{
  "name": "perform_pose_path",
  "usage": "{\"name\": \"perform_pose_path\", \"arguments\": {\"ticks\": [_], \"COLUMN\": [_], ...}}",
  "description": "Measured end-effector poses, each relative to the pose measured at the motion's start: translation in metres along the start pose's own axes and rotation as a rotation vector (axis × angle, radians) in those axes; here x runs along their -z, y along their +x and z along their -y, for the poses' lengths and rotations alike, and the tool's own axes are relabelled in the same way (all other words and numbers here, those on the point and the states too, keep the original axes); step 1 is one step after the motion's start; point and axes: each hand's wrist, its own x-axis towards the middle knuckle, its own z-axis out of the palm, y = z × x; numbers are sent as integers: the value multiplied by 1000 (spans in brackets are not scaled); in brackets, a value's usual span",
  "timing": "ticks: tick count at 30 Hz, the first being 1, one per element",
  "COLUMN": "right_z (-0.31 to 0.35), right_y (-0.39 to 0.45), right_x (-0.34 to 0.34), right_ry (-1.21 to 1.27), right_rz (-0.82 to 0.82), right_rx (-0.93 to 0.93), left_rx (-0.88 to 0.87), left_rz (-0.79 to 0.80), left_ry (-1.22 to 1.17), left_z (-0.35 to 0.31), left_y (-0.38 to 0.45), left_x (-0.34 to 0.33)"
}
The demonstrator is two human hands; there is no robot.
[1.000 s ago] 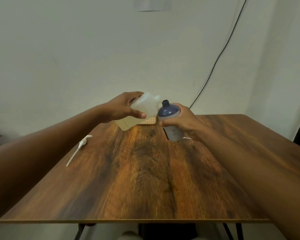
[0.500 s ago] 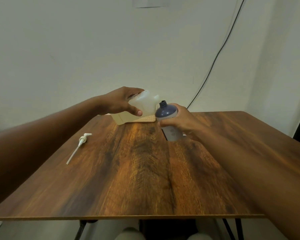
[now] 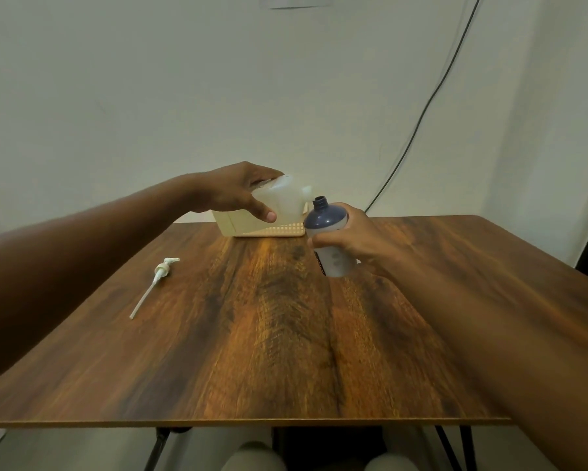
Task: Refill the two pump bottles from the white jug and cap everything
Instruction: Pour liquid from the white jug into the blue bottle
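The left hand (image 3: 238,195) was wrapped around the white jug (image 3: 282,205), tipping its spout toward the open neck of the blue pump bottle (image 3: 328,232), which the right hand (image 3: 346,239) gripped around its body, tilted, above the bench (image 3: 285,334). Spout and neck stood just beside one another; no stream was visible. The step in hand appeared to be filling the first bottle. The next move likely called for aligning spout over neck. A detached pump head (image 3: 160,270) lay on the bench, well apart; a cream basket (image 3: 272,230) sat behind the jug.
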Motion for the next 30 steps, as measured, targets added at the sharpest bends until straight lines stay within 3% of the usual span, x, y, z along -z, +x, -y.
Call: {"name": "perform_pose_path", "arguments": {"ticks": [30], "right_z": [-1], "right_y": [5], "right_x": [-6], "right_ry": [-35], "right_rz": [-40], "right_rx": [19], "left_rx": [42], "left_rz": [97], "left_ry": [244], "left_z": [-22], "left_y": [12], "left_x": [28]}}
